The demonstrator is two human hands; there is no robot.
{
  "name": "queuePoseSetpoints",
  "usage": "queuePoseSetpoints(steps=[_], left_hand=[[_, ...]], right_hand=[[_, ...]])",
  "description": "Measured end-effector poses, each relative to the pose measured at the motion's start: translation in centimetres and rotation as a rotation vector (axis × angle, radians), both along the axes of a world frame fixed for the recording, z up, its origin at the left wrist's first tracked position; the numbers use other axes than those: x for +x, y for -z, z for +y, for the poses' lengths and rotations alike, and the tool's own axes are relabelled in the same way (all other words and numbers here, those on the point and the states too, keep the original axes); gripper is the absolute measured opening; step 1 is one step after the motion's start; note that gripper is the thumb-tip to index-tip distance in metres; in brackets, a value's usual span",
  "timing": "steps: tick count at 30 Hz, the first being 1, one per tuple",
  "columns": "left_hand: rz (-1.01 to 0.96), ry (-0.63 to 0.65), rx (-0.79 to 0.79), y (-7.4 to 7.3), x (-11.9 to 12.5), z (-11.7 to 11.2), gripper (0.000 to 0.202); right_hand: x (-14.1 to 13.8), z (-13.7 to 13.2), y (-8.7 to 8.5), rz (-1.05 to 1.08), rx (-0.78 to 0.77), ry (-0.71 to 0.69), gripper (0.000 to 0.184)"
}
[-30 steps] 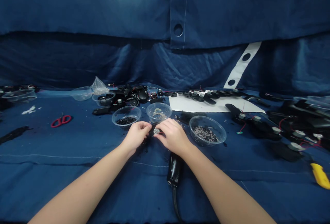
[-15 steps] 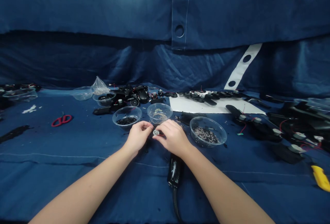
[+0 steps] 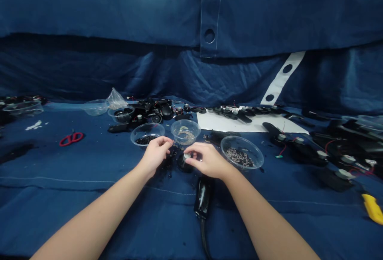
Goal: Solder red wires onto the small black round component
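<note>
While the right hand [image 3: 208, 160] pinches a small round silver disc [image 3: 187, 156], the left hand [image 3: 155, 156] sits apart

Hands have parted from the close two-handed hold of a second ago. Right thumb and forefinger are closed on the disc, other fingers bunched behind. Left hand is curled loosely, fingers down, holding nothing I can make out.

Disc sits just above a round black plastic part [image 3: 184, 165], which rests on the blue cloth-covered counter [image 3: 74, 212] between the hands, no longer cupped by both. Can't tell if the disc is free of that part or still seated on it. Net effect: only the right hand is on the disc now.

Black crumbs [image 3: 166, 165] lie scattered under the left hand. Behind the hands are three clear plastic bowls: black granules [image 3: 146, 128], pale grey bits [image 3: 182, 124], speckled grey bits [image 3: 241, 141]. A black corded handheld unit [image 3: 203, 198] lies near the right wrist. Further out: red-handled scissors [image 3: 71, 139], a white sheet [image 3: 227, 124] under a row of black parts, and a yellow utility knife [image 3: 372, 209].
</note>
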State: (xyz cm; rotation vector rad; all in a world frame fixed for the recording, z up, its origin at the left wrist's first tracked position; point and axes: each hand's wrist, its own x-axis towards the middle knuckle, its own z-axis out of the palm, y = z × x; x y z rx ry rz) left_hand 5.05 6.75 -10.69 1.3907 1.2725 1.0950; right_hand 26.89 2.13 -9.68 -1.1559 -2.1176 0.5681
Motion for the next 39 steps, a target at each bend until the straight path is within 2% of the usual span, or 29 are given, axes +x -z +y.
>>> queuePoseSetpoints(steps=[3,5,9,11,13,17,21,24,27,30,35,39], left_hand=[[0.160,0.051,0.064,0.1,-0.4,0.2,0.027],[0.355,0.104,0.155,0.2,-0.7,0.3,0.022],[0.828,0.216,0.390,0.4,-1.3,0.2,0.027],[0.952,0.240,0.452,0.4,-1.3,0.0,0.029],[0.977,0.276,0.478,0.5,-1.2,-0.3,0.028],[0.852,0.349,0.581,0.6,-0.9,-0.8,0.028],[0.731,0.405,0.689,0.6,-0.6,-1.2,0.024],[0.716,0.386,0.721,0.8,-0.5,-1.2,0.019],[0.800,0.364,0.703,1.0,-0.6,-1.0,0.021],[0.960,0.371,0.650,1.2,-0.8,-0.7,0.029],[1.148,0.391,0.623,1.0,-1.1,-0.4,0.044],[1.145,0.365,0.564,1.0,-1.3,-0.2,0.045]], right_hand=[[-0.2,-0.1,0.1,-0.077,-0.047,-0.083,0.022],[-0.3,-0.1,0.3,-0.091,-0.029,-0.095,0.027],[0.3,0.1,-0.1,-0.051,0.129,0.040,0.032],[1.0,0.2,-0.6,-0.075,0.189,0.132,0.026],[1.8,0.1,-1.1,-0.157,0.195,0.183,0.026],[2.9,-0.1,-1.6,-0.319,0.129,0.176,0.031],[2.6,-0.5,-1.8,-0.537,0.100,0.215,0.030],[2.2,-0.8,-2.1,-0.727,0.073,0.245,0.034],[2.1,-1.3,-2.4,-0.802,0.049,0.212,0.042],[2.0,-1.8,-2.5,-0.829,0.010,0.162,0.041],[1.6,-2.5,-1.6,-0.847,-0.019,0.133,0.041],[1.6,-2.5,-1.0,-0.816,-0.024,0.101,0.064]])
